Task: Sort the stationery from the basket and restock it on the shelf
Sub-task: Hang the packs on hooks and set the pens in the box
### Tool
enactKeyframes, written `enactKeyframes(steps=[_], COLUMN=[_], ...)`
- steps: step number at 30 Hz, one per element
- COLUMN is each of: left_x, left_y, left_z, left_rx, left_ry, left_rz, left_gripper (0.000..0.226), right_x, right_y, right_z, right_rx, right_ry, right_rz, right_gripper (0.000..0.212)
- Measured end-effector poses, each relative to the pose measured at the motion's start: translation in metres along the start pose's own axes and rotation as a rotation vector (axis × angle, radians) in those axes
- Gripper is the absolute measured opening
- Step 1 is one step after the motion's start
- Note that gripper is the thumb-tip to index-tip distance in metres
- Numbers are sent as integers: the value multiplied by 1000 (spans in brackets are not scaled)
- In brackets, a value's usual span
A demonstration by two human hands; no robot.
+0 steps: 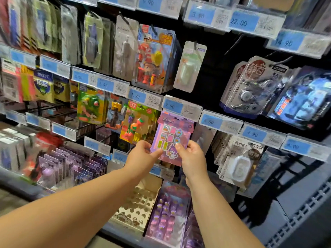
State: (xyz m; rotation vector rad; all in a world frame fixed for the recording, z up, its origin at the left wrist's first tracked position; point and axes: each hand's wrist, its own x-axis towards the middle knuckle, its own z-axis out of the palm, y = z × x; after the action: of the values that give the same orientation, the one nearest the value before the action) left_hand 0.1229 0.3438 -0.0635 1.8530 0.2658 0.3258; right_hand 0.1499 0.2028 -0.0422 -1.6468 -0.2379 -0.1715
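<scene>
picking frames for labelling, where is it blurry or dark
Head view: hanging packs at far left smear with motion blur; the purple pack, pinched by left hand and right hand, is fairly sharp; the 22.00 price tag is soft but readable; lower right shelf is dark.

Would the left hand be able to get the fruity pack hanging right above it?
Probably yes: the fruity pack hangs just above the left hand, nothing between, though it must first release the purple pack.
</scene>
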Motion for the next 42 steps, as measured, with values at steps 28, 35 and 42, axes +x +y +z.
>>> enactKeyframes(steps=[28, 35, 42], left_x=[-3, 11, 16], left_y=[-4, 0, -2], left_z=[14, 23, 28], left_rx=[-50, 18, 39], left_ry=[109, 210, 189], left_rz=[8, -25, -52], left_gripper=[32, 35, 54], right_x=[7, 16, 21], right_y=[12, 16, 18], right_z=[7, 9, 12], right_rx=[-68, -183, -245], right_ry=[176, 309, 337], right_rz=[-7, 81, 114], right_gripper=[19, 32, 36])
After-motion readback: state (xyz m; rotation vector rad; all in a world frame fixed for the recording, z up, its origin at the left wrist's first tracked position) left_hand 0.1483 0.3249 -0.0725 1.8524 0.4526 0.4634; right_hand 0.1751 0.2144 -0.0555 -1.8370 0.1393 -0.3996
